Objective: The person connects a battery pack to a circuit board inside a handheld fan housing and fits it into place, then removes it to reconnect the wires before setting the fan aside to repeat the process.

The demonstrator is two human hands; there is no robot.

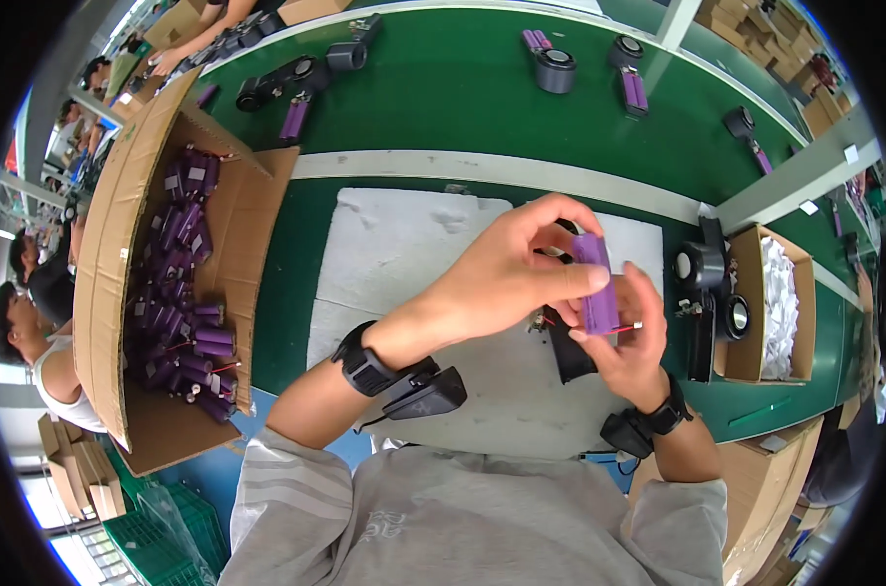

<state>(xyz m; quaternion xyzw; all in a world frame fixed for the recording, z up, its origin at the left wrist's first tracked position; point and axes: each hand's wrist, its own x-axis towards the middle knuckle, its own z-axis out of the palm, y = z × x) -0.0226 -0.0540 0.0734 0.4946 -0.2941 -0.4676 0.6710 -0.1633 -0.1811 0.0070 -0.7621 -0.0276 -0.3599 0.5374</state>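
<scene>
In front of my chest a purple battery pack stands roughly upright between my two hands. My left hand pinches its upper part, thumb across the front and fingers behind. Around its lower end close the thumb and fingers of my right hand. Thin red wires with a small white connector come out at the pack's bottom. Just below lies a black housing part on the white foam sheet, partly hidden by my hands.
On the left a tilted cardboard box holds many purple battery packs. To the right, black round-headed units stand beside a carton of white slips. Several more units lie along the green belt beyond a pale rail. People work at far left.
</scene>
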